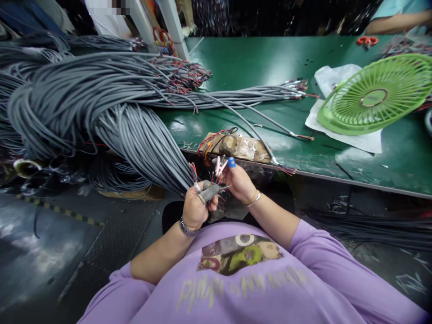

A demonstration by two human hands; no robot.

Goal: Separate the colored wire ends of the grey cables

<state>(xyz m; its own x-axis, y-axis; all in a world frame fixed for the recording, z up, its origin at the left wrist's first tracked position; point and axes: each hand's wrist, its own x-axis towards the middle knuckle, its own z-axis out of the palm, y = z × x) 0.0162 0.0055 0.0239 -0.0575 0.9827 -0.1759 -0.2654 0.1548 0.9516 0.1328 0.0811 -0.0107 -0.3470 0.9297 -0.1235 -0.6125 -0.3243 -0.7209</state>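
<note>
My left hand (195, 208) is closed round the end of a thick bundle of grey cables (141, 144), whose stripped coloured wire tips stick out above the fist; its fingertips are wrapped in grey tape. My right hand (238, 182) is closed in a pinch on a small pink tool (220, 165) held at those wire tips; a blue cap covers one raised finger. Both hands meet in front of my chest, just below the edge of the green table (256, 63). The bundle runs up and left into a large heap of coiled grey cables (67, 99).
A taped brown block with red and black wires (238, 146) sits at the table edge. Loose grey cables with stripped ends (249, 95) lie across the table. A green fan grille (378, 94) lies on white plastic at right. Another person's arm (394, 21) shows far right.
</note>
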